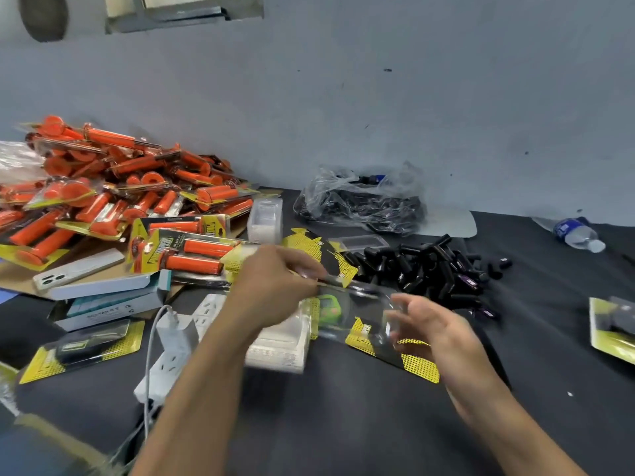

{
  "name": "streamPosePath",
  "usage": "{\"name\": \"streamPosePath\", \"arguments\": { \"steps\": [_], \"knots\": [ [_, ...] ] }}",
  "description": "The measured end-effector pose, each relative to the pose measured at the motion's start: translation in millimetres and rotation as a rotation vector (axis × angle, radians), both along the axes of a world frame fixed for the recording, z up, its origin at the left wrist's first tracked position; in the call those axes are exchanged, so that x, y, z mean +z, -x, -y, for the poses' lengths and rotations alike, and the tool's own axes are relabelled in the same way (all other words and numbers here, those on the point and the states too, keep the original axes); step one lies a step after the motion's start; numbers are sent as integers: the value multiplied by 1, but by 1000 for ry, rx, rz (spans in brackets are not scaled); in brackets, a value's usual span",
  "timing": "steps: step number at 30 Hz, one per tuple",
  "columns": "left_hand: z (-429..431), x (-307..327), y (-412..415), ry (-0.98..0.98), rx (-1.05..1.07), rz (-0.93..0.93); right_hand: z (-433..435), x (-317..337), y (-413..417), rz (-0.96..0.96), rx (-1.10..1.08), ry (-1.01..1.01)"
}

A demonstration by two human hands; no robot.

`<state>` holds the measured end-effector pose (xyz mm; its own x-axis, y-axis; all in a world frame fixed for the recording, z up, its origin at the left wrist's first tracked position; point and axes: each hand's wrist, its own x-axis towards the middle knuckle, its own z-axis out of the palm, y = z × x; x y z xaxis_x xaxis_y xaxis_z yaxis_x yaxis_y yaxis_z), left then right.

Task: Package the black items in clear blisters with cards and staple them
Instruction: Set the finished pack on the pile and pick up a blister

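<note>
Left hand (pixel 275 280): fingers pinched on the far edge of the see-through plastic blister (pixel 364 310).
Right hand (pixel 433 324): fingers apart, at the blister's right end.
Yellow and black paper card (pixel 412 362): under the blister, above the dark worktop (pixel 343 424).
Small black tube items (pixel 439 266): piled just beyond the hands, to the right.

A scuffed grey-blue wall (pixel 378 97) rises beyond the left hand (pixel 275 280); a dark cloth-covered table (pixel 343 424) spreads beneath it, a metal-framed opening (pixel 185 12) high up to its left.
</note>
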<state>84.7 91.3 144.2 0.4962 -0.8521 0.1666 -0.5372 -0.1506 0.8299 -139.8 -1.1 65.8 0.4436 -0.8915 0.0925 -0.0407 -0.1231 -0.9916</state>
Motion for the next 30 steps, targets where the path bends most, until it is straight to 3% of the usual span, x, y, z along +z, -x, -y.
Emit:
{"name": "streamPosePath", "arguments": {
  "steps": [2,4,8,10,12,14,17,21,26,30],
  "knots": [
    [24,-14,23,-43,-113,12,7,4,-1,96,11,-66],
    [45,-32,41,49,-159,-145,14,1,0,17,-63,-15],
    [80,-74,61,313,25,-661,29,-21,-4,157,-352,-146],
    [93,-91,71,303,-45,-972,33,-26,-13,262,-464,-222],
    [99,-101,84,182,-226,-1179,34,-31,-22,246,-453,-259],
    [107,-107,92,82,-387,-1194,35,-37,-25,24,-359,-195],
    [124,-118,84,114,-332,-1204,40,-35,-13,-364,-386,104],
    [136,-127,70,63,-343,-1329,63,-4,2,-531,-526,438],
    [140,-135,64,55,-438,-1407,119,21,-7,-1188,-260,447],
    [142,-140,67,89,-457,-1271,135,6,-25,-1408,11,413]
  ]
}}
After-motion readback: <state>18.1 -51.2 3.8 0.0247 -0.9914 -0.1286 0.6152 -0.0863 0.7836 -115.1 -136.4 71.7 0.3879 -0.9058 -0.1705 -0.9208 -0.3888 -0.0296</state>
